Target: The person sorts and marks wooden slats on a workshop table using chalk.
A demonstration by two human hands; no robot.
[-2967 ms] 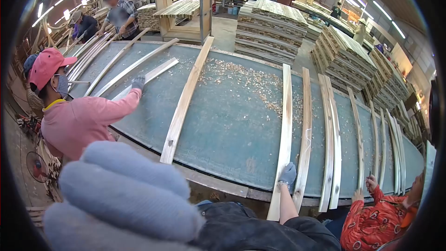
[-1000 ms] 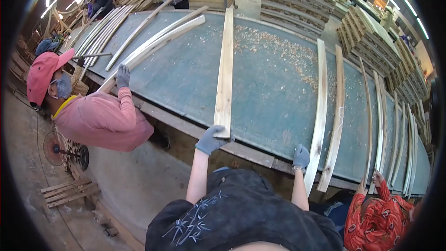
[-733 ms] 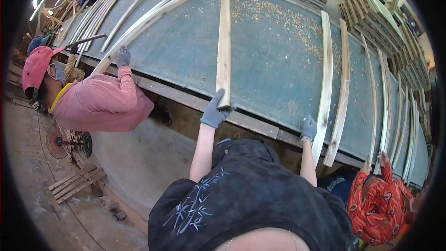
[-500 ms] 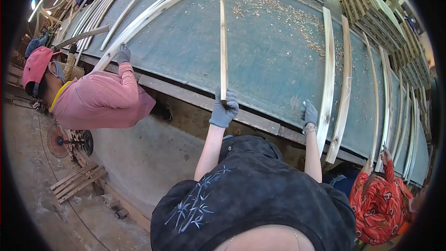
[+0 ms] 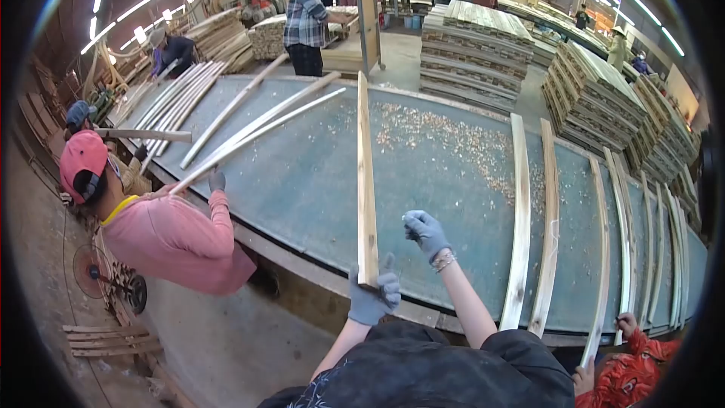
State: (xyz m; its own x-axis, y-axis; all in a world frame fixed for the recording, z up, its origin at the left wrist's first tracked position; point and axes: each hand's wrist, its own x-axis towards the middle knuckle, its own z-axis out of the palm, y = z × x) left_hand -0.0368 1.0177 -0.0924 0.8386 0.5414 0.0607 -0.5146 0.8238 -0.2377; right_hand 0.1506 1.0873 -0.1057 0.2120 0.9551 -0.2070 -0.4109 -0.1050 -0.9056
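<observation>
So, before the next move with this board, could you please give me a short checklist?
1. Left hand holding the board, near end: ok.
2. Right hand clear of the board: ok, raised over the table.
3. Right hand empty: cannot tell, the hand is curled.
4. Board apart from the neighbour plank to the right: ok.
5. Table free of wood shavings: not ok, many towards the far edge.

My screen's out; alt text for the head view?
Gloved left hand gripping the near end of a long wooden board over a blue-green table; gloved right hand raised beside it, not touching. Pale chips litter the table, and a co-worker in pink stands at left.
</observation>
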